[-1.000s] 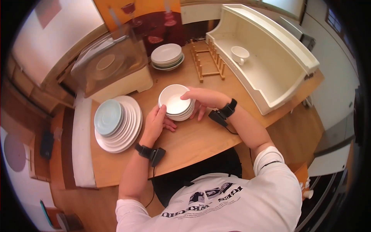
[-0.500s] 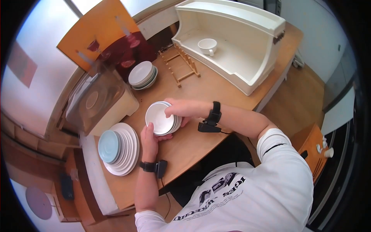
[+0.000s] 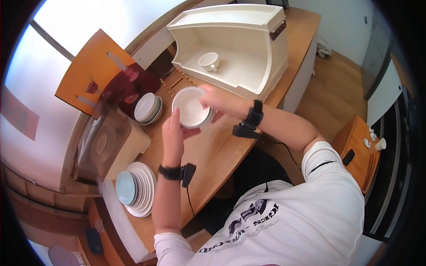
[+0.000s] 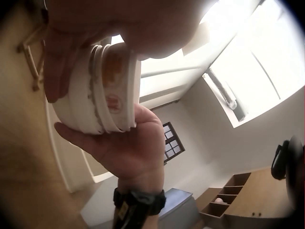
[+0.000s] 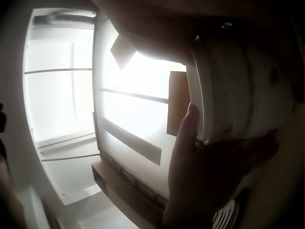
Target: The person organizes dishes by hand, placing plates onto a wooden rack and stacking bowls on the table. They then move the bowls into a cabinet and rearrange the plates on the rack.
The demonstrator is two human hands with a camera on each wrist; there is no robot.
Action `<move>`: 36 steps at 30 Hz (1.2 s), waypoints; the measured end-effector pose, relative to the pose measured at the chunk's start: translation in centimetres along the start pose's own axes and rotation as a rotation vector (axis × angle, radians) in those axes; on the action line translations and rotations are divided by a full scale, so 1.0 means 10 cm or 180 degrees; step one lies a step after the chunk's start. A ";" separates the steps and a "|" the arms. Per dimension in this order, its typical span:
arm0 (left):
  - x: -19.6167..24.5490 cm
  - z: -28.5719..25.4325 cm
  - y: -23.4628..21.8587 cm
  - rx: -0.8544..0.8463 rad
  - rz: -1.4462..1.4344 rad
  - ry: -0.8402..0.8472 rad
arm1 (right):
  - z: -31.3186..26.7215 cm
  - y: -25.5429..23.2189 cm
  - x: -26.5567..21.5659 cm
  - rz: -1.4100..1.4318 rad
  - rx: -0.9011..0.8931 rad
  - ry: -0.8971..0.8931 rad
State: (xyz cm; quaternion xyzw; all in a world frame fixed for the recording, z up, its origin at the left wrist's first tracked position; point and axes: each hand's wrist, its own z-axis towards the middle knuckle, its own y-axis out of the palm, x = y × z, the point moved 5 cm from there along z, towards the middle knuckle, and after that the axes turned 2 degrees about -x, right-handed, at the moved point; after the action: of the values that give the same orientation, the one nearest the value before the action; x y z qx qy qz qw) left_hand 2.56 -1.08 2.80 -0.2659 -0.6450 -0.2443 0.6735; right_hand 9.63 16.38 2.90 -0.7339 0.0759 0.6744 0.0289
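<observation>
Both hands hold a stack of several white bowls [image 3: 188, 106], raised over the wooden table and tilted with the open side facing me. My left hand [image 3: 173, 137] grips the near left side, thumb along the rim and fingers underneath. On the far right side my right hand [image 3: 222, 101] grips the stack, its thumb hooked over the rim. The left wrist view shows the nested bowls [image 4: 114, 90] from the side, with reddish markings on the outer wall, between the two hands. Partly hidden behind the bowls is a wooden peg rack [image 3: 175, 82].
A cream open-fronted cabinet [image 3: 276, 57] with a white cup [image 3: 208, 61] inside stands at the back. At left are a stack of white plates [image 3: 144, 195] topped by a light-blue plate [image 3: 126, 188], a lidded bin [image 3: 128, 150] and stacked dishes [image 3: 146, 107].
Both hands have lifted the bowl stack off toward the peg rack and cabinet, keeping the same grip. The head view has turned, so the table appears rotated. The plate stack stays put.
</observation>
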 end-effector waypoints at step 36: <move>-0.51 2.32 1.57 -0.0599 0.0595 -0.0765 | 0.45 -1.87 0.43 0.0122 0.2736 0.0278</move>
State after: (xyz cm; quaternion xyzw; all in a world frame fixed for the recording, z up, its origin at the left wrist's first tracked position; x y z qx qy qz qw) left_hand -4.31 26.07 -2.37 -0.4139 -0.6675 -0.2063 0.5836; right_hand 8.39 35.13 -2.92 -0.6815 0.3646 0.5502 0.3161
